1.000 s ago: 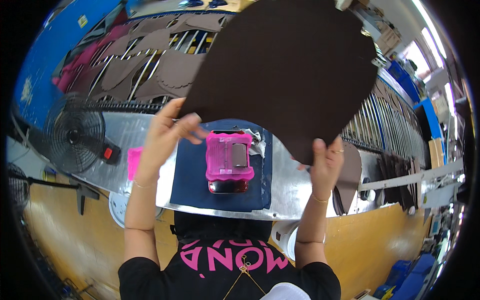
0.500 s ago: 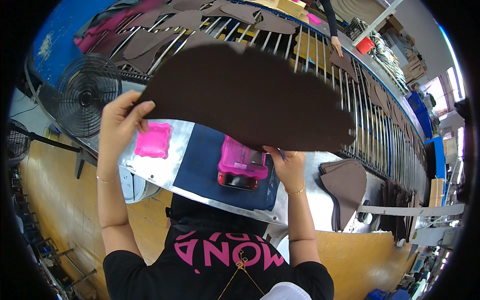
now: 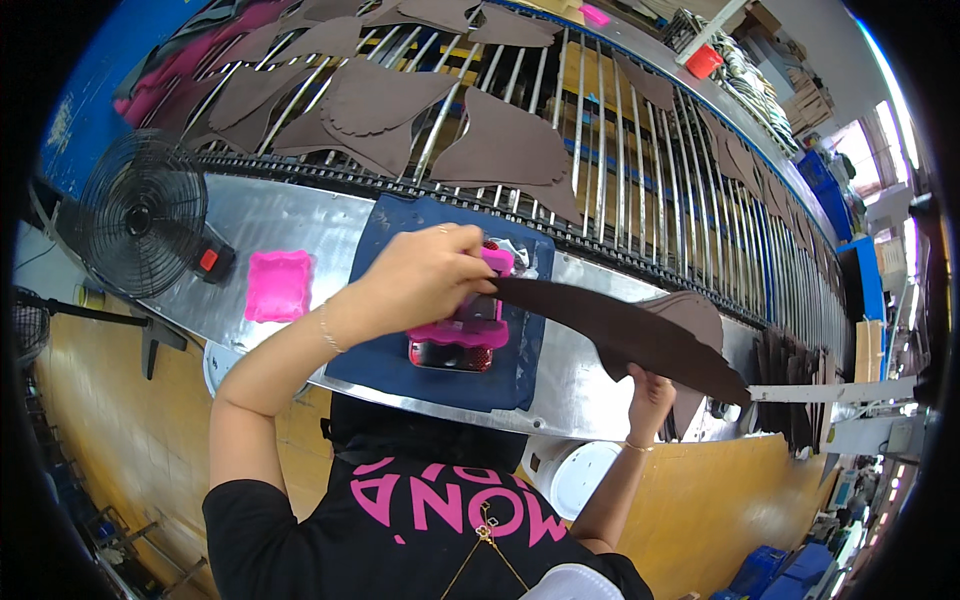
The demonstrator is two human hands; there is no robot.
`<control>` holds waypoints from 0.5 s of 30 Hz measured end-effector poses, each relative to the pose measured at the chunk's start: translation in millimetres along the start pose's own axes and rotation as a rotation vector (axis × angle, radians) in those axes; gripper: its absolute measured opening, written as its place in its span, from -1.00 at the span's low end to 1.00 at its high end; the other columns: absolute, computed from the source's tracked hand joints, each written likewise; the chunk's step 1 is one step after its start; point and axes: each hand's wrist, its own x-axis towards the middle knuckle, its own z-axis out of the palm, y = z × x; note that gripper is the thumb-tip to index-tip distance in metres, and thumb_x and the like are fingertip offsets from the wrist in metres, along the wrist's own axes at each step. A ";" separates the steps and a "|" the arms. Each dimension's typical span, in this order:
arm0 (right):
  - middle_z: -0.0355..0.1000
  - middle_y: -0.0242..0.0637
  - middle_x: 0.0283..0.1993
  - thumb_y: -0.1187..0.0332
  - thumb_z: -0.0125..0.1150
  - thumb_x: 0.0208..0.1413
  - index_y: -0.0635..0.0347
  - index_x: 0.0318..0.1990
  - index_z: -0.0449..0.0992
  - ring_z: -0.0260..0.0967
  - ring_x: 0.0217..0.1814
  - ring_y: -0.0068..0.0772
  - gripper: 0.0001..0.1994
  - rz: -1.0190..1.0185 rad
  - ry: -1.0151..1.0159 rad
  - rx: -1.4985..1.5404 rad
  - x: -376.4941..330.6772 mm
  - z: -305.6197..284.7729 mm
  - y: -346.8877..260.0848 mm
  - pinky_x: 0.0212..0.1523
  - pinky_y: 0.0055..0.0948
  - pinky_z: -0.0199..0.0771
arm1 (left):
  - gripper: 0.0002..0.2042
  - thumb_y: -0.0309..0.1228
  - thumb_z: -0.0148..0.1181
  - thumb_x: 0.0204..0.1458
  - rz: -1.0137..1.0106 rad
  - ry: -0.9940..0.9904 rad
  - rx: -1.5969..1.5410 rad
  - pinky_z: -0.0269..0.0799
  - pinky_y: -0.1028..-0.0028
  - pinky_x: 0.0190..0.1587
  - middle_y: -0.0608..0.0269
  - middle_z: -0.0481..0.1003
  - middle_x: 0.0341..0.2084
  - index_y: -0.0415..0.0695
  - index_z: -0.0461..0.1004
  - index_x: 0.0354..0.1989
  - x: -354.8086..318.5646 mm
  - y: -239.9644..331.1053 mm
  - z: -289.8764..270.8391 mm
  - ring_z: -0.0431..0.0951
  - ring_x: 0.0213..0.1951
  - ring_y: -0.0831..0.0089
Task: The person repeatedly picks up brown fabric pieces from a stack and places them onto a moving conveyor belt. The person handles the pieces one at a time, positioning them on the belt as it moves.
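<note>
Head view: pink lettering is showing across the black shirt. Left hand is pinching the dark brown piece by its left end, right hand is gripping its lower edge. Piece is spanning steel tabletop between blue mat and brown stack, right tip overshooting stack.

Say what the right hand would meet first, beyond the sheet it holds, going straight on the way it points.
The right hand would probably meet the stacked brown cut pieces first, past the dark brown sheet it holds; depth is unclear.
</note>
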 end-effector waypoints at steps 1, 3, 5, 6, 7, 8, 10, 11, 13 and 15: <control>0.52 -0.26 -0.34 0.57 0.30 -0.05 0.36 -0.33 0.56 0.40 -0.30 -0.52 -0.90 0.030 0.052 -0.073 -1.2 -14.1 -4.5 -0.23 -0.53 0.38 | -0.90 -0.43 0.32 -0.15 0.062 -0.007 0.028 0.37 0.34 -0.43 0.25 0.38 -0.47 -0.14 0.52 -0.49 7.5 4.1 7.9 0.43 -0.41 0.24; 0.49 -0.29 -0.35 0.58 0.24 0.01 0.39 -0.28 0.53 0.39 -0.30 -0.54 -0.89 -0.015 0.161 0.171 -0.4 -30.6 -5.7 -0.26 -0.57 0.39 | -0.90 -0.40 0.32 -0.16 0.109 -0.062 -0.003 0.37 0.33 -0.43 0.27 0.35 -0.44 -0.11 0.52 -0.52 21.5 9.6 23.3 0.41 -0.37 0.25; 0.43 -0.28 -0.19 0.60 0.16 0.08 0.35 -0.14 0.47 0.39 -0.24 -0.52 -0.82 -0.065 0.093 0.185 1.5 -63.9 15.8 -0.21 -0.56 0.42 | -0.89 -0.39 0.32 -0.16 0.153 -0.041 -0.018 0.36 0.32 -0.41 0.26 0.32 -0.43 -0.11 0.52 -0.53 41.8 16.8 33.4 0.39 -0.34 0.26; 0.42 -0.26 -0.14 0.60 0.14 0.09 0.35 -0.10 0.44 0.38 -0.22 -0.52 -0.79 -0.074 0.098 0.387 3.7 -71.0 15.5 -0.19 -0.56 0.42 | -0.89 -0.40 0.31 -0.16 0.168 0.007 -0.014 0.36 0.31 -0.39 0.25 0.31 -0.43 -0.12 0.51 -0.54 57.3 17.9 34.4 0.38 -0.33 0.26; 0.40 -0.25 -0.10 0.61 0.13 0.10 0.34 -0.05 0.42 0.38 -0.20 -0.52 -0.76 -0.085 0.103 0.589 5.9 -78.0 15.9 -0.18 -0.55 0.43 | -0.89 -0.40 0.31 -0.16 0.184 0.054 -0.011 0.36 0.31 -0.37 0.24 0.30 -0.43 -0.13 0.51 -0.55 74.8 19.0 34.2 0.37 -0.32 0.26; 0.37 -0.23 -0.05 0.61 0.13 0.09 0.34 0.01 0.36 0.38 -0.18 -0.51 -0.69 -0.144 0.162 0.475 10.6 -81.6 8.8 -0.15 -0.54 0.43 | -0.89 -0.41 0.29 -0.15 0.252 0.138 -0.046 0.35 0.29 -0.33 0.22 0.29 -0.44 -0.14 0.50 -0.55 95.5 18.3 32.1 0.37 -0.31 0.25; 0.36 -0.20 0.00 0.59 0.16 0.08 0.35 0.10 0.27 0.38 -0.13 -0.48 -0.59 -0.200 0.308 0.432 26.9 -79.7 -32.7 -0.10 -0.52 0.43 | -0.91 -0.43 0.27 -0.14 0.347 0.261 -0.050 0.33 0.28 -0.25 0.19 0.29 -0.43 -0.16 0.50 -0.55 135.6 20.0 20.9 0.37 -0.29 0.22; 0.37 -0.19 0.00 0.58 0.19 0.07 0.35 0.12 0.25 0.39 -0.12 -0.47 -0.55 -0.207 0.391 0.502 38.3 -73.5 -58.4 -0.09 -0.52 0.42 | -0.92 -0.45 0.26 -0.14 0.377 0.303 -0.021 0.32 0.28 -0.22 0.18 0.29 -0.41 -0.17 0.50 -0.54 151.7 23.8 11.1 0.38 -0.27 0.20; 0.41 -0.16 -0.04 0.49 0.25 0.05 0.36 0.06 0.32 0.41 -0.11 -0.42 -0.59 -0.207 0.445 0.145 55.8 -62.8 -73.4 -0.10 -0.52 0.42 | -0.94 -0.47 0.24 -0.15 0.459 0.374 0.167 0.32 0.30 -0.19 0.20 0.30 -0.38 -0.16 0.50 -0.54 178.2 31.3 -6.0 0.38 -0.24 0.21; 0.50 -0.16 -0.18 0.31 0.34 0.04 0.38 -0.12 0.48 0.44 -0.18 -0.37 -0.66 -0.199 0.334 -0.069 75.7 -48.5 -95.6 -0.14 -0.52 0.42 | -0.95 -0.48 0.23 -0.15 0.528 0.445 0.367 0.33 0.32 -0.16 0.22 0.30 -0.35 -0.16 0.50 -0.56 197.1 33.6 -20.5 0.38 -0.21 0.23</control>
